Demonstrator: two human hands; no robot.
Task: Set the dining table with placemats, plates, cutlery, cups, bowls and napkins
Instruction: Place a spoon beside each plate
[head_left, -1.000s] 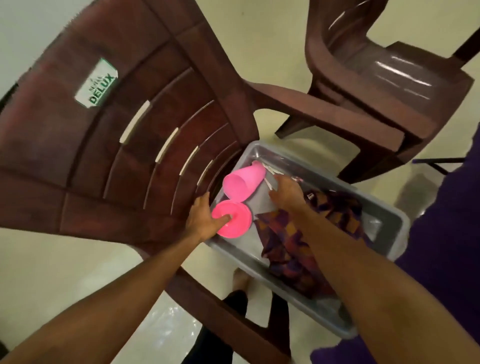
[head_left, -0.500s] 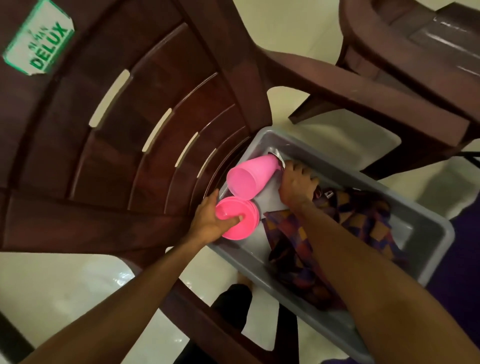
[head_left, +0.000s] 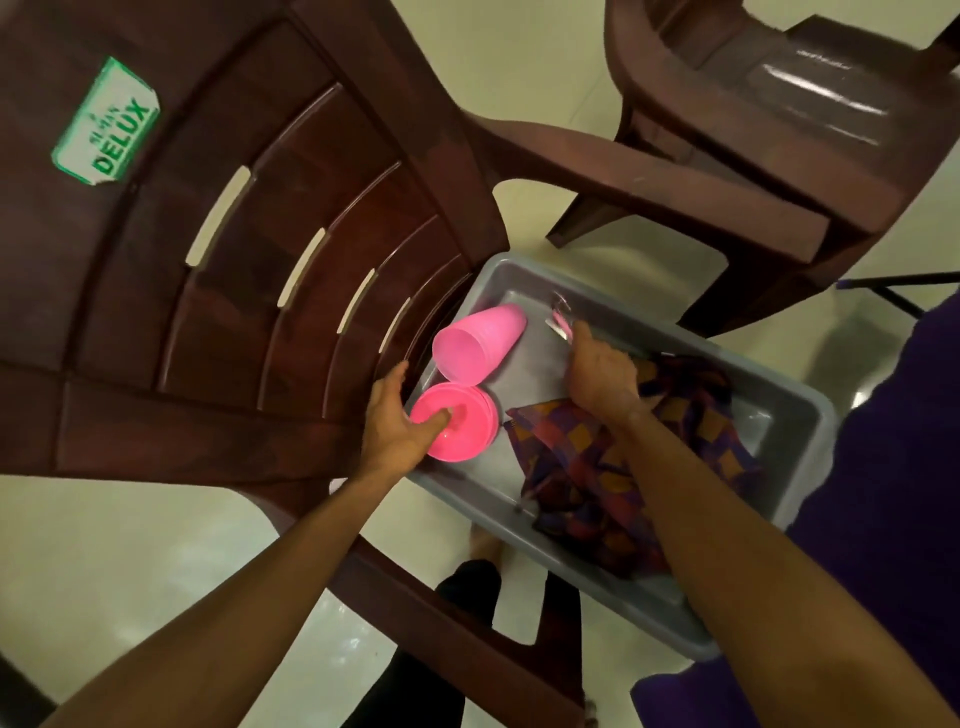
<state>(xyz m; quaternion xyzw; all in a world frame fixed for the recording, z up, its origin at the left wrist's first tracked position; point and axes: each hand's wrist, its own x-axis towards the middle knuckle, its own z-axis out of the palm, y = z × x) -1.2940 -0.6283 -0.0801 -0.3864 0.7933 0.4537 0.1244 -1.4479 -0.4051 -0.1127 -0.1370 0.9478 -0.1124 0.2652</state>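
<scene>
I see a grey tub (head_left: 649, 317) sitting in a brown chair (head_left: 260, 260), between its arms. Everything for the task that I can see is inside it.

- **Left end of the tub:** A stack of pink bowls (head_left: 460, 431) lies here. My left grip (head_left: 395, 421) pinches the stack at its near rim, with the thumb pressed down inside the top bowl and the fingers outside it, against the tub's edge.
- **Behind the bowls:** Nested pink cups (head_left: 480, 338) lie on their side just behind them, mouth towards me.
- **Back wall of the tub:** My right grip (head_left: 602, 374) is knuckles up, closed round a bundle of cutlery (head_left: 560, 321). Only the shiny ends poke out past the fingers, so I cannot tell which pieces they are.
- **Right half of the tub:** A checked purple and orange cloth (head_left: 587, 467) fills it, lying under my right wrist and forearm.

A green and white label (head_left: 106, 122) reading DELUX is stuck on the chair's back. A second chair (head_left: 779, 104) stands behind it on the pale floor (head_left: 130, 545).
</scene>
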